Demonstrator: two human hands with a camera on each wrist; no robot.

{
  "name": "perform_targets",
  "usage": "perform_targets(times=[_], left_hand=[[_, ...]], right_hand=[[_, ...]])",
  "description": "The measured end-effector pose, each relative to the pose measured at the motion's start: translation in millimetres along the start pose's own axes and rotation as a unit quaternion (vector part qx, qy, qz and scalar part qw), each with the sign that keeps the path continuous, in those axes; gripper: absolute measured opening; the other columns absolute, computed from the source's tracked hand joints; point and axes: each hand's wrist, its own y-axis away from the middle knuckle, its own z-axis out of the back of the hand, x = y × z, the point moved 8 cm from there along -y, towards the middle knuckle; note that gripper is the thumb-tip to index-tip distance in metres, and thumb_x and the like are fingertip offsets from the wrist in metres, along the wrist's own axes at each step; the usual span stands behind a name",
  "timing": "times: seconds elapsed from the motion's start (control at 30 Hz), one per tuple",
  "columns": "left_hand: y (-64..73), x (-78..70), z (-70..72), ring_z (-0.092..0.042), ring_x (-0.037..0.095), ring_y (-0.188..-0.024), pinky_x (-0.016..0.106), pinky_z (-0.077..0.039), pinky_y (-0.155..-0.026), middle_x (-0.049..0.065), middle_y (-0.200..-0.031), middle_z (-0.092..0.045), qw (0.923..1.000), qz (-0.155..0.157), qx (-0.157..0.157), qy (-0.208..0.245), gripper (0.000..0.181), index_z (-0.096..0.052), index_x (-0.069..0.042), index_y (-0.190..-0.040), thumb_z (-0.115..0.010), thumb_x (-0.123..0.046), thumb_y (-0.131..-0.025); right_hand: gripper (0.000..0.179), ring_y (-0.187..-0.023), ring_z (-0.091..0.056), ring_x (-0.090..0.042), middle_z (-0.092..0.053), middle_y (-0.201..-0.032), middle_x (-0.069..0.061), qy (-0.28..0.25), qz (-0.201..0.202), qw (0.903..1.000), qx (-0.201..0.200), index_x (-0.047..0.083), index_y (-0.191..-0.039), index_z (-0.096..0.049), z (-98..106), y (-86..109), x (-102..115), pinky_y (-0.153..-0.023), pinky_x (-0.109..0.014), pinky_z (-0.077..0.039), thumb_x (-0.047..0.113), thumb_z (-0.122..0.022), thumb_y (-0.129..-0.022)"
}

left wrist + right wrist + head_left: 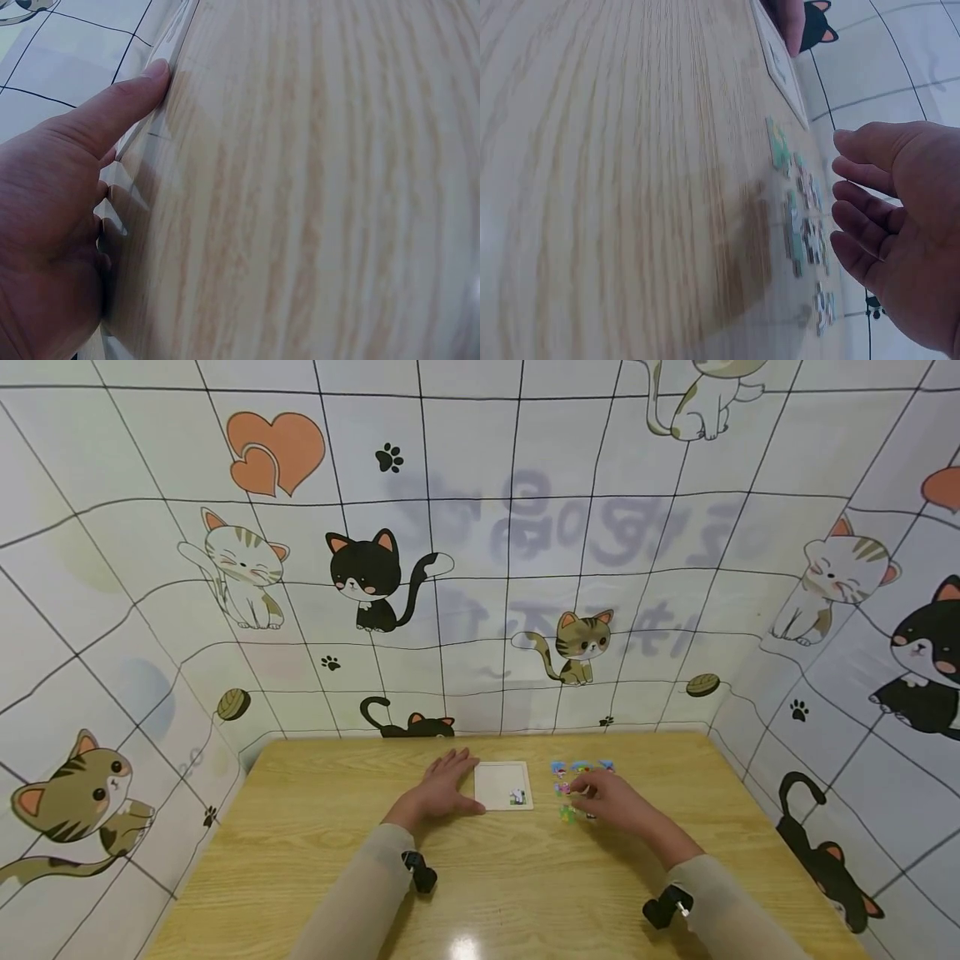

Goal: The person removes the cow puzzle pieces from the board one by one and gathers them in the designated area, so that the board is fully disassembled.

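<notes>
A pale square puzzle board (492, 782) lies on the table, with one small picture puzzle piece (517, 797) in its lower right corner. My left hand (441, 790) rests at the board's left side, fingers extended; in the left wrist view the thumb (124, 105) touches the board's edge. Above a group of loose puzzle pieces (558, 769) to the right of the board hovers my right hand (611, 797). Its fingers are loosely bent and hold nothing in the right wrist view, apart from the pieces (793, 232) below. This hand hides some pieces in the head view.
The wooden table (337, 827) meets a wall covering (480, 568) with cat drawings at its back edge, and the covering continues on both sides. A green puzzle piece (567, 814) lies nearest the front of the group. Dark wrist mounts (422, 872) sit on both sleeves.
</notes>
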Motion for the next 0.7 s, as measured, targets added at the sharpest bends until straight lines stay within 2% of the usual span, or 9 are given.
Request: perform_targets(times=[0.3, 0.5, 0.7], left_hand=[[-3.4, 5.0, -2.7, -0.008, 0.043, -0.17, 0.063, -0.003, -0.135, 0.018, -0.183, -0.018, 0.9999, -0.007, -0.004, 0.009, 0.102, -0.038, -0.01, -0.172, -0.088, -0.051, -0.093], [-6.5, 12.2, -7.5, -0.007, 0.043, -0.17, 0.063, -0.001, -0.135, 0.017, -0.184, -0.018, 0.9998, -0.01, -0.008, 0.013, 0.104, -0.039, -0.012, -0.172, -0.087, -0.057, -0.091], [-8.6, 16.4, -8.4, -0.009, 0.044, -0.169, 0.065, -0.005, -0.134, 0.017, -0.183, -0.02, 0.9997, -0.016, -0.015, 0.007, 0.106, -0.04, -0.012, -0.172, -0.086, -0.06, -0.09]], right_hand=[[0.03, -0.098, -0.059, -0.018, -0.06, -0.122, -0.018, -0.009, 0.005, 0.9999, 0.008, -0.005, -0.132, -0.07, -15, -23.5, 28, -0.08, -0.034, -0.056, 0.013, -0.073, -0.108], [0.036, -0.103, -0.06, -0.023, -0.06, -0.127, -0.016, 0.006, 0.005, 0.9997, 0.022, -0.002, -0.137, -0.069, -26, -35.6, 43, -0.082, -0.039, -0.055, 0.016, -0.075, -0.107], [0.045, -0.108, -0.061, -0.029, -0.06, -0.128, -0.014, -0.01, -0.009, 0.9995, 0.028, -0.003, -0.143, -0.065, -38, -47.1, 49, -0.085, -0.045, -0.057, 0.013, -0.079, -0.104]])
